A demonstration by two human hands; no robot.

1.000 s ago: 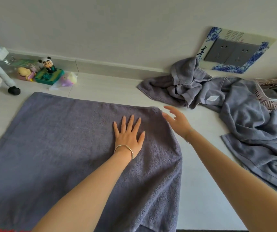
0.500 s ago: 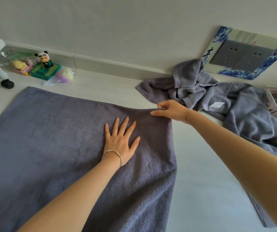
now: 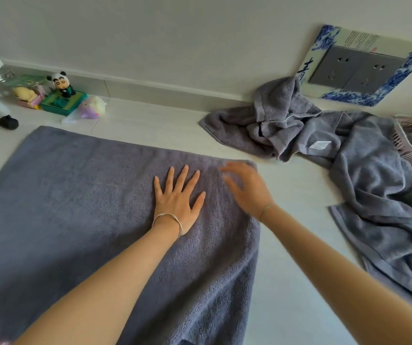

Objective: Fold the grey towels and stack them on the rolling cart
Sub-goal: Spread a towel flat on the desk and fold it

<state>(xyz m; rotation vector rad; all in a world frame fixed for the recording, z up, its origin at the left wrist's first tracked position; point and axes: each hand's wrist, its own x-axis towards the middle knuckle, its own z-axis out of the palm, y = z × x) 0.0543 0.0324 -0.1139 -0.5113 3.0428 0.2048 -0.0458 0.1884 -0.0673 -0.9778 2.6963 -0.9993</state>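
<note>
Left hand lies spread flat on the grey towel. Right hand, blurred and open-fingered, is at the towel's far right corner. The white label is unreadable.

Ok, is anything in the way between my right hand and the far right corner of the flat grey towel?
Nothing visible. The right hand, blurred, is directly over the far right corner of the spread towel, fingers open. The left hand lies flat on the towel beside it, clear of that corner.

Legible marking: one black brush character, apparently 青, on the blue-and-white socket surround, upper right of the frame. Fine print there is illegible, as is the white label on the crumpled grey towel.
</note>
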